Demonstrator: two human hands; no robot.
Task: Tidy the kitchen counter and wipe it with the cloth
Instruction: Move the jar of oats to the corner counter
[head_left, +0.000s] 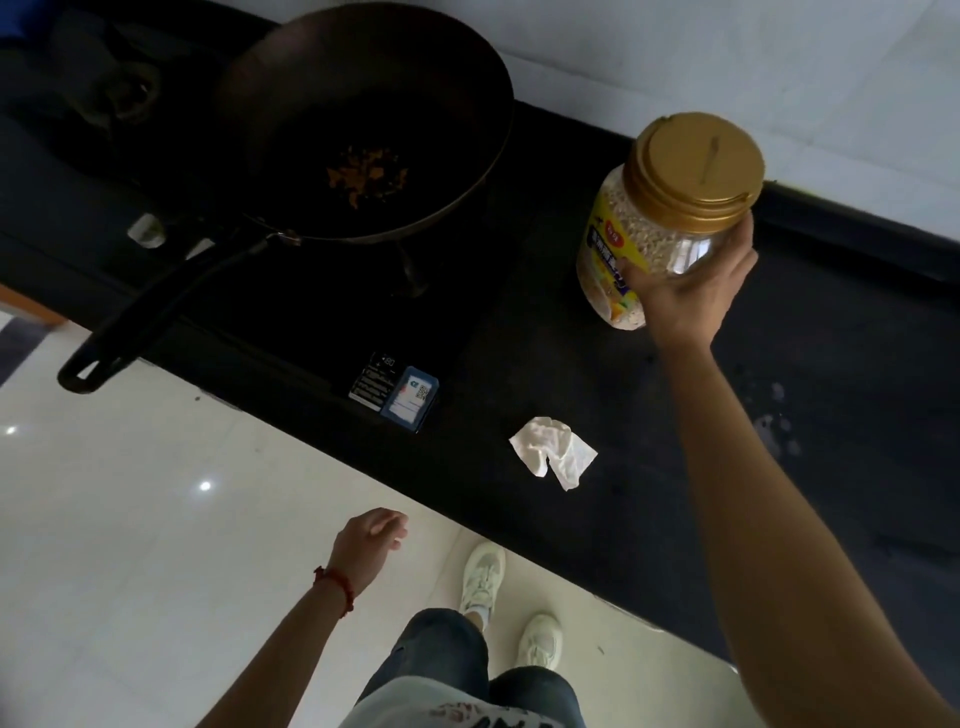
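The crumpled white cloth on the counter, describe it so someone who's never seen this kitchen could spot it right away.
Start at the long black counter, with the dark wok at its left. Right of the wok's stove, near the counter's front edge, lies the crumpled white cloth, nearer than the gold-lidded jar in the right hand. It is the only loose white thing there.

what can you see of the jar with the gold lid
The jar is clear, plastic by its look, mostly full of pale flakes, with a yellow printed label and a ribbed gold screw lid, shut. It tilts over the dark counter, gripped at its side by the right hand; whether its base touches is unclear.
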